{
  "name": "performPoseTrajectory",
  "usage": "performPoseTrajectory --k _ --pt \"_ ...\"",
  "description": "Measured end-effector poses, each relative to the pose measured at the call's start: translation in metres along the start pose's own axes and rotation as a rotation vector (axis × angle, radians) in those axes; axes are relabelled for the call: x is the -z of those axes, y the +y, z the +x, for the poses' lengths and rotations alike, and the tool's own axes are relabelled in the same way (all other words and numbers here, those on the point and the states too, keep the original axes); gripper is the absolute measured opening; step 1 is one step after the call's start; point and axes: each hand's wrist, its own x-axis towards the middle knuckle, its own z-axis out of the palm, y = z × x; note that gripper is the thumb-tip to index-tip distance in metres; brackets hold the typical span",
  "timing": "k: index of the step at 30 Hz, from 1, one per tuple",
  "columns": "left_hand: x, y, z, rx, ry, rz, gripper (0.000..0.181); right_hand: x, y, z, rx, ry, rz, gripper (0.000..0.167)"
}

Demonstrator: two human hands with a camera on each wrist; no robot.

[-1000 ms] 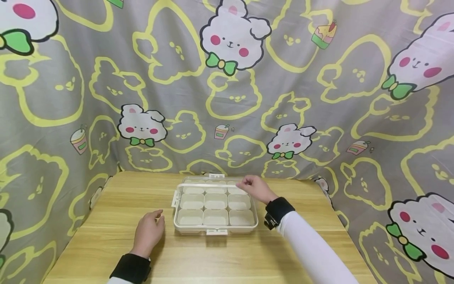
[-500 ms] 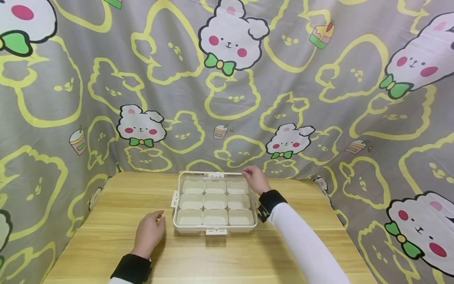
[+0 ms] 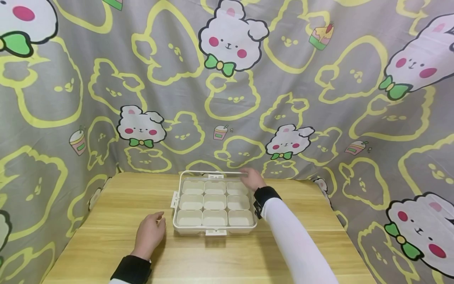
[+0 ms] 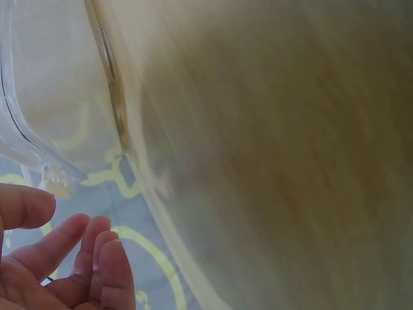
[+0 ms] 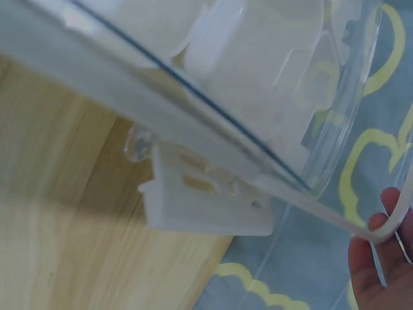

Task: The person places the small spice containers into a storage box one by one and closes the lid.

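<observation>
A cream box with a clear lid sits near the back of the wooden table. Through the lid, several small cream cups show in rows. Its thin white carrying handle is swung to the far side, over the back edge. My right hand is at the handle's far right corner. In the right wrist view, the fairly straight fingers touch the handle's bend. To the left of the box, my left hand hovers over the table, fingers loosely curved and holding nothing.
White latches stick out at the box's front, left and back; another latch shows in the right wrist view. A grey rabbit-print curtain surrounds the table at the back and sides.
The handle has swung from above the lid to beyond the back edge, with my right hand moving along. My right hand then shifted slightly down. My left hand stays put.
</observation>
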Motion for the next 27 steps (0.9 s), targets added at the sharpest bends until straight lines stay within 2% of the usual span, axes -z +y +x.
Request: performPoseTrajectory --k 5,13,21,27 --pt "0.0 0.0 -0.001 -0.008 0.005 0.001 0.035 -0.001 0.004 -0.001 -0.006 -0.023 -0.018 0.045" --pt "0.0 0.002 -0.001 -0.006 0.009 -0.002 0.035 -0.001 0.011 -0.001 0.046 -0.014 -0.059 0.055" --pt "-0.001 0.002 -0.001 -0.008 0.006 0.005 0.036 -0.004 0.017 -0.003 0.053 -0.003 -0.054 0.051" --pt "0.0 0.003 0.0 -0.011 0.001 0.002 0.036 -0.004 0.025 -0.008 0.111 0.009 -0.055 0.048"
